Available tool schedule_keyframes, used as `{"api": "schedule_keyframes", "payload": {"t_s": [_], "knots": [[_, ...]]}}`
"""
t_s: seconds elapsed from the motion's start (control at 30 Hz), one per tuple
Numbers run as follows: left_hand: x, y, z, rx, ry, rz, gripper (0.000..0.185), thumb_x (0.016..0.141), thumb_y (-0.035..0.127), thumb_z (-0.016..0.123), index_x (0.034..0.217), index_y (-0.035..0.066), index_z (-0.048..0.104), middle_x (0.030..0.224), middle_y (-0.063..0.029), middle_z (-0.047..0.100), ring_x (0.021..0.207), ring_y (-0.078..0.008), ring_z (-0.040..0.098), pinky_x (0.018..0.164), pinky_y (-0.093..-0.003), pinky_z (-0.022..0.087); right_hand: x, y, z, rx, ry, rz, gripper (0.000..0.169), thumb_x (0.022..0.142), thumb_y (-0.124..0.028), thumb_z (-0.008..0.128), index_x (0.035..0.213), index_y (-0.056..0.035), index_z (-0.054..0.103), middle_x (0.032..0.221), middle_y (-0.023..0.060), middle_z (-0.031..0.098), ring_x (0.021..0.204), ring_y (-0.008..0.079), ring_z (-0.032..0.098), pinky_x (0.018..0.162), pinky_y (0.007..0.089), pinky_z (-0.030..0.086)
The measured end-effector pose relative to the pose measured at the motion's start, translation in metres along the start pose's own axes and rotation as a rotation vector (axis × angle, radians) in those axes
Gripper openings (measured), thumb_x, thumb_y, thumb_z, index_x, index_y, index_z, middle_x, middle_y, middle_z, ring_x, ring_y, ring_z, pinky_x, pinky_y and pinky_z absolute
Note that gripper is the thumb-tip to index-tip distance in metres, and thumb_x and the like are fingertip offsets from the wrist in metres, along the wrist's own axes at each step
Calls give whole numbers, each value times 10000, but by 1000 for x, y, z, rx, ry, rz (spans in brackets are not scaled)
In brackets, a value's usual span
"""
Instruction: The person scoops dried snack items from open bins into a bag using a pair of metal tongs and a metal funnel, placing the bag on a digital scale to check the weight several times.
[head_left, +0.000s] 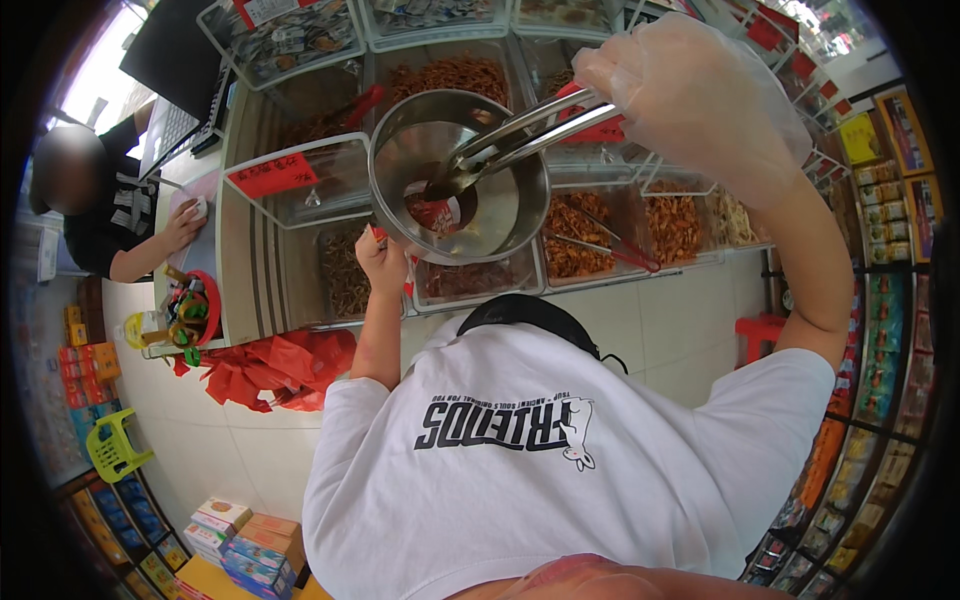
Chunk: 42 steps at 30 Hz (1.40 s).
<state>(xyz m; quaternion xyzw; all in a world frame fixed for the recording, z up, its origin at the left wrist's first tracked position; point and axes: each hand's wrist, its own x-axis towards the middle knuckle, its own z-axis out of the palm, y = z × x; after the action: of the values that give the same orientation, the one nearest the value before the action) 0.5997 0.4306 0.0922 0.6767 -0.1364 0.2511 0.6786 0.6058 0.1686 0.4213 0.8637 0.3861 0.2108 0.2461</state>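
A deep stainless steel bowl (531, 206) is over the clear food bins, its open mouth facing me. My left hand (383, 259) is closed at the bowl's lower left edge, with a bit of red showing at the fingers; its exact grip is partly hidden. My right hand (697, 105), in a clear plastic glove, is shut on metal tongs (517, 139). Their tips reach into the bowl, over a dark reddish patch with a red and white printed piece (439, 214). I cannot tell whether the tips hold anything.
Bins of dried shredded snacks (450, 79) surround the bowl; red-handled tongs (607, 247) lie across one. At left, another person's hand (182, 227) rests on a mouse beside a laptop (176, 124). Red plastic bags (277, 367) hang from the counter. Stacked boxes (251, 544) stand behind me.
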Motion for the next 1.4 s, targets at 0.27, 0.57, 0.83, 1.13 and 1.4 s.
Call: {"api": "schedule_keyframes", "payload": {"t_s": [0.27, 0.57, 0.83, 1.13, 1.4], "knots": [[1, -13, -13, 9, 72, -31, 146, 883, 85, 513, 790, -13, 566, 706, 4, 570, 649, -60, 494, 587, -199, 386, -16, 18, 7, -32, -25, 55, 383, 587, -85, 718, 941, -124, 574, 791, 14, 583, 767, 209, 554, 713, 326, 443], [18, -18, -3, 145, 164, -27, 238, 912, 189, 494, 749, 20, 533, 628, 40, 488, 580, -46, 407, 519, -214, 317, -2, 41, 38, 33, -54, 198, 343, 667, -104, 660, 1004, -132, 604, 872, 50, 604, 842, 249, 556, 723, 357, 475], [-3, -23, -26, 145, 208, -117, 199, 898, 179, 521, 800, 8, 553, 661, 33, 503, 605, -48, 421, 545, -208, 332, 10, 47, 88, 179, -82, 432, 318, 749, -285, 628, 970, -59, 600, 763, 143, 612, 747, 301, 599, 674, 397, 487], [-56, -30, -81, 111, 287, -257, 213, 891, 197, 540, 807, 5, 577, 679, 25, 515, 594, -50, 418, 532, -204, 324, 64, -31, 255, 835, -628, 936, 339, 709, -289, 638, 866, 12, 649, 903, 223, 618, 905, 328, 598, 785, 381, 475], [-62, -4, -119, -23, 364, -290, 148, 877, 121, 525, 809, -1, 572, 700, 18, 562, 614, -49, 472, 553, -192, 365, 84, -73, 281, 749, -643, 962, 519, 743, -289, 620, 1156, -1, 491, 1068, 219, 575, 1032, 341, 540, 882, 400, 433]]}}
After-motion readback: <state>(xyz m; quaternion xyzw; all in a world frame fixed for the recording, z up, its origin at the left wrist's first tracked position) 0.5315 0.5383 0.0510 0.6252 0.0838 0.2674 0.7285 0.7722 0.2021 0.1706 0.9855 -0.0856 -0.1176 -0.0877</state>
